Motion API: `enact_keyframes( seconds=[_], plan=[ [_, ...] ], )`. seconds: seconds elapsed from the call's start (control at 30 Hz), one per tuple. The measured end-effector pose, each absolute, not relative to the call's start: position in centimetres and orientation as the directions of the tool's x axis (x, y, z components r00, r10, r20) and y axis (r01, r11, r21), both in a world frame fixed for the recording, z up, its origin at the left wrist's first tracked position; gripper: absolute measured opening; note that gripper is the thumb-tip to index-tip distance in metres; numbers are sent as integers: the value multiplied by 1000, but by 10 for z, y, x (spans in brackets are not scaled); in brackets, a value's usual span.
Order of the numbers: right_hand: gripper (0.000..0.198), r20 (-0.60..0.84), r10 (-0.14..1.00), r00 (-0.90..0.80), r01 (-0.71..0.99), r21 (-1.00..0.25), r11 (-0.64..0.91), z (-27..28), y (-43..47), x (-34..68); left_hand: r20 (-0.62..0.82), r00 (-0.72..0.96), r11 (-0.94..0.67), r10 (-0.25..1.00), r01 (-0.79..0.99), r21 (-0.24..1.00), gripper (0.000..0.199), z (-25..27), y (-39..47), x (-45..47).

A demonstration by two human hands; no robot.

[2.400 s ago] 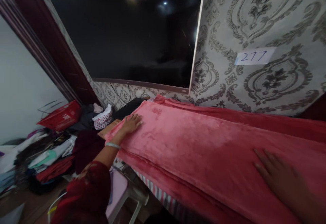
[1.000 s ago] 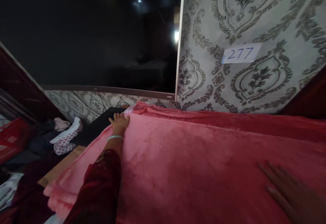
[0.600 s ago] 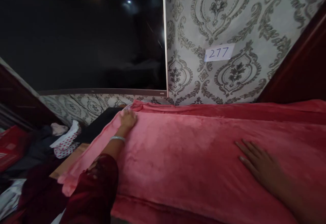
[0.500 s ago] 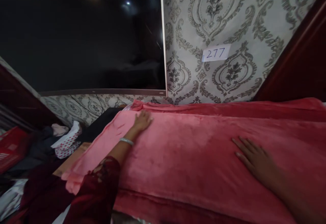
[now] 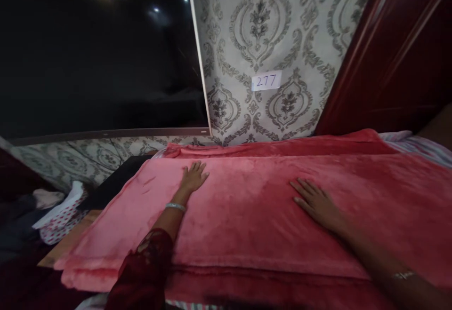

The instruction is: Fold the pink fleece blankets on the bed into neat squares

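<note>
**Folded Pink Blanket (image 5: 247,225) Lying Flat in Layers**

The largest thing is this plush blanket, which stretches across the lower part of the view, with its folded layers visible along the near edge and a darker red strip along the far edge. Behind its left half hangs a wide dark screen (image 5: 99,70). Behind its middle stands the wall with patterned paper (image 5: 229,56), and behind its right part, a dark red panel (image 5: 395,60). A dark red sleeve (image 5: 144,265) crosses over the blanket's near left portion. At its left side there is a black surface (image 5: 113,183). Past its far right corner, a striped cloth (image 5: 420,144) comes out. A white cloth with red dots (image 5: 63,223) lies to the left of the blanket, near a brown board (image 5: 67,246), which is partly under the blanket's left edge.

The right hand (image 5: 316,202) rests palm down near the blanket's middle, fingers slightly apart. The left hand (image 5: 193,178) also rests palm down, near the blanket's far edge, with fingers spread apart. Neither hand grips the fabric.

Smaller is the paper label "277" (image 5: 266,81), above the blanket's far edge. The smallest is a pale bracelet (image 5: 175,207) on the left wrist, over the blanket.
</note>
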State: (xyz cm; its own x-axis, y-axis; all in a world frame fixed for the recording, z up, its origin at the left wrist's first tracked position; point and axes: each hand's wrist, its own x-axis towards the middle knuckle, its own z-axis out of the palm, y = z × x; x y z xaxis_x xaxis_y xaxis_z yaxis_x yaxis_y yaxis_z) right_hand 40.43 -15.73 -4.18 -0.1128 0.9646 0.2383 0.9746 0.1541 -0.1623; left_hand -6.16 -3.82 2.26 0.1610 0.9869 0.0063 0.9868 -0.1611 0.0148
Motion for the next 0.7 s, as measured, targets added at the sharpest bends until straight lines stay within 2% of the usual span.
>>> enact_keyframes(
  seconds=[0.1,0.23,0.3,0.4,0.57,0.7],
  plan=[
    [59,244,962,-125,949,-253,188,-13,-142,417,12,145,-145,989,989,3,64,25,-36,-57],
    [60,213,975,63,980,-199,-19,15,-121,417,35,91,-91,995,996,-7,66,27,-29,-56],
    [59,168,981,92,988,-141,-69,16,-114,407,49,39,-39,998,999,-3,70,28,-22,-61],
    [58,138,988,70,995,-78,-60,4,-112,392,78,-36,36,996,999,6,73,27,-8,-76],
    [58,155,985,74,994,-91,-60,-11,-113,390,88,-53,54,995,998,-11,67,26,8,-93],
    [59,174,982,76,993,-102,-59,-11,-112,392,89,-71,73,994,997,-24,71,33,6,-93]
  ],
)
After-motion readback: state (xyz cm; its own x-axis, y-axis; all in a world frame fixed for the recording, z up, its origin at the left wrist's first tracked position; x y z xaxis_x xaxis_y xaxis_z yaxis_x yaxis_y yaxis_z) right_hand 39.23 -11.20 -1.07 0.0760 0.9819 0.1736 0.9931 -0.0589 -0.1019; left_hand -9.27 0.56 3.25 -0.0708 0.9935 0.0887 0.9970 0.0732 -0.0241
